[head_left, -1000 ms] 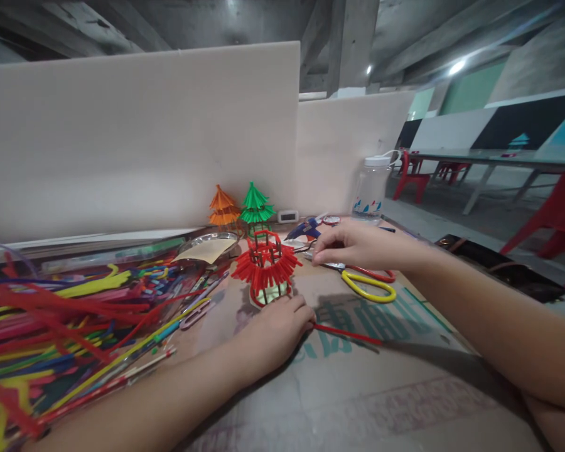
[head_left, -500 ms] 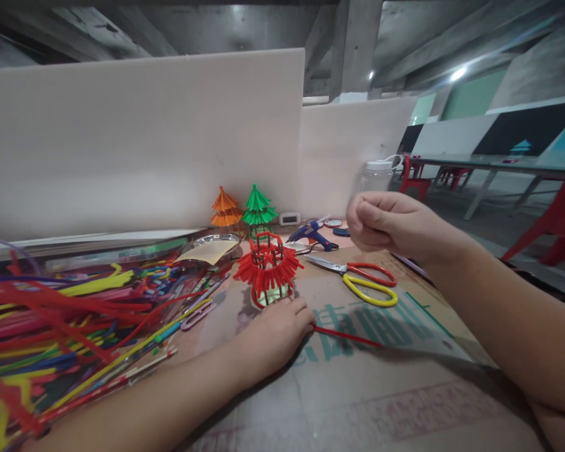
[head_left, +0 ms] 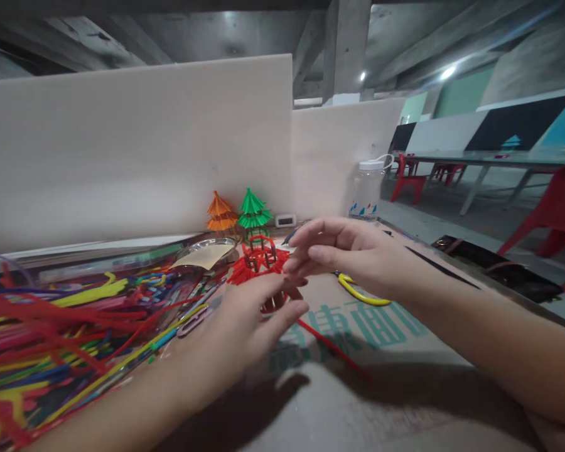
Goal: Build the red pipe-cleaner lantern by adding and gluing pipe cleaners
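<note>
Left hand (head_left: pixel 245 314) – thumb and fingers parted; right hand (head_left: pixel 343 251) – fingers loosely curved, tips near the left's; can't tell if either grips anything; red model (head_left: pixel 258 260) just behind left hand, left of right fingertips, partly hidden; red strip (head_left: pixel 336 353) on cardboard surface (head_left: pixel 306 417), green lettering (head_left: pixel 381 323) alongside; white panel (head_left: pixel 136 150) behind; off right, long table (head_left: pixel 522 162), red chairs (head_left: pixel 553 210), grey floor (head_left: pixel 433 220).
</note>
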Motion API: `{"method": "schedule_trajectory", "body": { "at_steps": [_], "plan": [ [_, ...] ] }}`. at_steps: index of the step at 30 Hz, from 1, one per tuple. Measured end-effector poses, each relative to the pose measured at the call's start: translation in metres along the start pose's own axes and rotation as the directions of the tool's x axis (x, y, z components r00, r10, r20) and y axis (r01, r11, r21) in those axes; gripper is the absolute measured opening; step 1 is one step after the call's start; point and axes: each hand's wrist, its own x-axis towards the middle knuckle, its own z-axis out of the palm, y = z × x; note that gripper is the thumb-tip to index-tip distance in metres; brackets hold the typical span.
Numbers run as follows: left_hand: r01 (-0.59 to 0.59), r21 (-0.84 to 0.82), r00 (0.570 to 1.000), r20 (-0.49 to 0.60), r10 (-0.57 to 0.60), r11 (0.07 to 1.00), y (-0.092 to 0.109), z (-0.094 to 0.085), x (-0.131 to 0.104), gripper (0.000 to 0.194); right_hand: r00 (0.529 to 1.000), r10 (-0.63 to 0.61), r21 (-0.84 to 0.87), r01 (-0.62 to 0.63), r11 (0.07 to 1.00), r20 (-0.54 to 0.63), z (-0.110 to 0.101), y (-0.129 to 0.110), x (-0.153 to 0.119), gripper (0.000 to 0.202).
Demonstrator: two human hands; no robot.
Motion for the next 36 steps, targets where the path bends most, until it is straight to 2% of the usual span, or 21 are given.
{"method": "schedule_trajectory", "body": {
  "at_steps": [3,7,11,16,19,22,24,27,29,31,34,36],
  "plan": [
    [0.038,0.008,0.999,0.003,-0.038,0.999,-0.002,-0.011,0.004,0.035,1.0,-0.019,0.09,0.018,0.996,0.006,0.006,0.006,-0.002,0.014],
    [0.047,-0.041,0.998,0.04,-0.046,0.998,-0.005,-0.012,0.006,0.034,1.0,0.022,0.18,-0.025,0.983,0.02,0.006,0.009,-0.003,0.019],
    [0.081,-0.12,0.996,0.032,-0.078,0.989,-0.005,-0.011,0.007,0.035,1.0,-0.002,0.199,-0.003,0.98,0.025,0.007,0.01,-0.004,0.025],
    [0.111,-0.221,0.993,-0.016,-0.118,0.969,-0.007,-0.016,0.009,0.048,0.991,-0.069,0.211,0.043,0.977,0.118,0.009,0.017,-0.004,0.042],
    [0.133,-0.264,0.986,-0.059,-0.153,0.955,-0.008,-0.017,0.01,0.063,0.974,-0.103,0.103,0.083,0.991,0.201,0.014,0.015,-0.011,0.055],
    [0.132,-0.343,0.984,-0.067,-0.165,0.93,-0.011,-0.017,0.011,0.067,0.953,-0.062,-0.149,0.11,0.983,0.297,0.018,0.008,-0.019,0.062],
    [0.133,-0.367,0.985,-0.057,-0.165,0.921,-0.013,-0.016,0.012,0.057,0.943,-0.038,-0.309,0.146,0.94,0.331,0.02,0.004,-0.022,0.063],
    [0.118,-0.342,0.985,-0.08,-0.154,0.932,-0.013,-0.015,0.012,0.033,0.936,-0.068,-0.385,0.208,0.899,0.346,0.02,0.001,-0.023,0.065],
    [0.104,-0.306,0.985,-0.101,-0.141,0.946,-0.011,-0.014,0.012,0.023,0.941,-0.086,-0.353,0.207,0.913,0.328,0.019,0.0,-0.022,0.063],
    [0.092,-0.285,0.984,-0.122,-0.132,0.954,-0.007,-0.014,0.01,0.019,0.958,-0.114,-0.313,0.196,0.929,0.262,0.016,-0.004,-0.021,0.057],
    [0.049,-0.285,0.974,-0.197,-0.109,0.957,-0.002,-0.013,0.008,0.012,0.978,-0.189,-0.302,0.209,0.93,0.093,0.009,-0.012,-0.019,0.04],
    [0.007,-0.273,0.965,-0.251,-0.078,0.962,-0.001,-0.012,0.007,0.007,0.972,-0.234,-0.354,0.208,0.912,-0.033,0.003,-0.019,-0.018,0.028]
  ]
}}
